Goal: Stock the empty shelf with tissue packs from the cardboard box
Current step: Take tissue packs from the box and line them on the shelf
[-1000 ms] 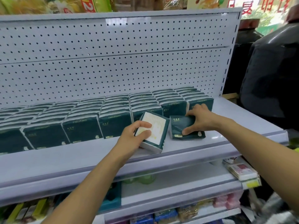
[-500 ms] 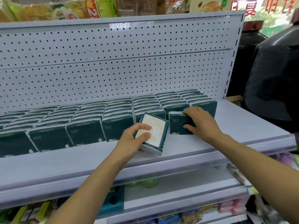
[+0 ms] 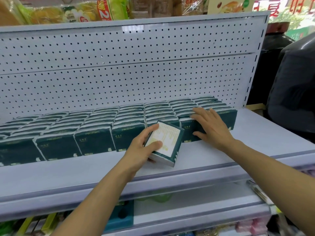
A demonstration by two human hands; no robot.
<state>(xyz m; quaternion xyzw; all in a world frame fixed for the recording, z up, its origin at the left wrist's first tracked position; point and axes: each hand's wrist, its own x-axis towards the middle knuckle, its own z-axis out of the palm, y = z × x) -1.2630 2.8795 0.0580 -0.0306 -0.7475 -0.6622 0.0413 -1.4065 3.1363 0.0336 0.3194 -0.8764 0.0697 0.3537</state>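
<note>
Loose pack: the tissue pack (image 3: 163, 143) leans tilted on the shelf (image 3: 255, 133), just in front of the front row of packs (image 3: 95, 143), its pale printed side facing up.
Left hand: the left hand (image 3: 141, 150) holds this pack, thumb on the pale side and fingers curled round its left edge.
Right hand: the right hand (image 3: 209, 126) lies flat with fingers spread on the pack at the right end of the row (image 3: 189, 132), pressing it back.
Gap: I think the pack's spot is in the front row beside the right hand, but the hands hide it.
How to do it well: turn the pack so the dark green face looks out, stand it up straight, then slide it snug against its neighbours.
Watch out: keep the right hand pressing so the row does not tip.
Box: the cardboard box is not in view.
</note>
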